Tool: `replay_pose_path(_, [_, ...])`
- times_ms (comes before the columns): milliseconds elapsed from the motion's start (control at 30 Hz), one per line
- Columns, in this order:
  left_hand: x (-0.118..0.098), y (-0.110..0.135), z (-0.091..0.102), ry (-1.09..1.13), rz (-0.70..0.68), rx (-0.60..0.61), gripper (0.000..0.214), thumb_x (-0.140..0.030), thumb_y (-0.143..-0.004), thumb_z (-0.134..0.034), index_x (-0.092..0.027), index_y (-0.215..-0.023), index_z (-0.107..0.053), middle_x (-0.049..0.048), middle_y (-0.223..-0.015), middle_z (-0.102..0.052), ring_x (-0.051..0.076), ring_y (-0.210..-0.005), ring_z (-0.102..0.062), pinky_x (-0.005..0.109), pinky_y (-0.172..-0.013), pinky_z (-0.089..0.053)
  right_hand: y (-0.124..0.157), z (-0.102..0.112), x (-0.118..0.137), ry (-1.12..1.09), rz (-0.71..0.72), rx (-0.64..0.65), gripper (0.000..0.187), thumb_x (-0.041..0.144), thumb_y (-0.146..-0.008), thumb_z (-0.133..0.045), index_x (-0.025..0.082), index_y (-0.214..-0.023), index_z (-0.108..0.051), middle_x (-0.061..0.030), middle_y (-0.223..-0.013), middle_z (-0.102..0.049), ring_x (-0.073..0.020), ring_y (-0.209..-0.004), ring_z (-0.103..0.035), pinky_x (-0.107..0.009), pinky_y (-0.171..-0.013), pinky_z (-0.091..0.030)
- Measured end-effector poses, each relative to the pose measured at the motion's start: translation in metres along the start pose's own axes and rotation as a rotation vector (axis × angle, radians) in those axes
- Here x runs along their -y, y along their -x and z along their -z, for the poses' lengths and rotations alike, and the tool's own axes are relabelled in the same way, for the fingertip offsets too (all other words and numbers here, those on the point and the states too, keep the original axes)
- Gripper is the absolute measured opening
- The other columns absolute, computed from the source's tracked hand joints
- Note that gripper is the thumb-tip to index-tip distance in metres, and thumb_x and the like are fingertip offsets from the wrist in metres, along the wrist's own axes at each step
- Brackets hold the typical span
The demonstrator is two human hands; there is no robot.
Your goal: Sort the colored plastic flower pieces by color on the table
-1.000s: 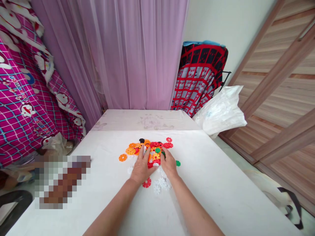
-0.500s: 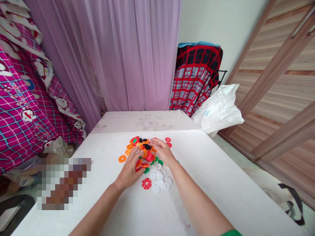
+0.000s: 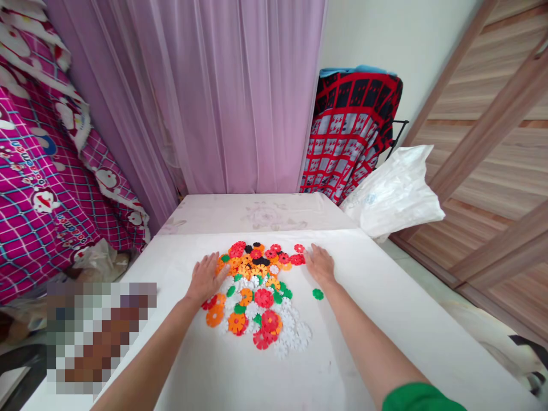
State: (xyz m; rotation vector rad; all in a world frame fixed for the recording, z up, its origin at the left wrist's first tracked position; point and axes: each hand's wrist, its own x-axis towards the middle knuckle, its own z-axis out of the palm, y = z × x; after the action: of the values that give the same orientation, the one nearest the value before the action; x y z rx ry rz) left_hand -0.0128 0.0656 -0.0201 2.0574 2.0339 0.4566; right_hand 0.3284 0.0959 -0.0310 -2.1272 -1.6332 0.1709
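A loose heap of notched plastic discs, like snowflake building pieces, is spread over the white table cover (image 3: pixel 359 354). Orange discs (image 3: pixel 246 268) and a few black discs (image 3: pixel 260 261) lie toward the back. Red discs (image 3: pixel 264 297) and green discs (image 3: pixel 317 294) are scattered among them, one green disc lying apart at the right. White discs (image 3: pixel 291 328) gather at the front right. My left hand (image 3: pixel 208 278) rests at the heap's left edge, fingers apart, touching its edge. My right hand (image 3: pixel 320 264) lies open at the right edge, fingertips by red discs.
A floral cloth (image 3: pixel 265 214) covers the table's far end, before a purple curtain (image 3: pixel 248 103). A white plastic bag (image 3: pixel 394 191) stands beyond the right edge, near a wooden wardrobe (image 3: pixel 483 171). Pink patterned fabric (image 3: pixel 51 171) hangs on the left.
My hands have moved apart, left hand to the left and right hand to the right. The discs between them have spread into a wider, flatter heap.
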Motion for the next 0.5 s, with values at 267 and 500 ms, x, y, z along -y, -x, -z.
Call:
replay_pose_path(267, [-0.073, -0.047, 0.000, 0.229, -0.045, 0.169, 0.061, -0.036, -0.078, -0.059, -0.017, -0.135, -0.048, 0.0147, -0.134, -0.057, 0.030, -0.127, -0.050, 0.039, -0.107, -0.034, 0.008, -0.034, 0.096, -0.283, 0.194, 0.164, 0.045, 0.032, -0.092, -0.040, 0.016, -0.132, -0.054, -0.0102, -0.129, -0.061, -0.0207, -0.119, -0.054, -0.032, -0.104, -0.037])
replay_pose_path(500, [-0.102, -0.053, -0.003, 0.404, 0.024, 0.209, 0.033, -0.022, -0.074, -0.059, -0.019, -0.107, -0.066, 0.0087, -0.109, -0.071, 0.025, -0.104, -0.064, 0.032, -0.089, -0.047, 0.012, -0.040, 0.124, -0.651, -0.053, 0.218, 0.033, 0.028, -0.083, -0.047, 0.025, -0.110, -0.065, -0.0046, -0.118, -0.067, -0.0197, -0.111, -0.059, -0.035, -0.100, -0.041])
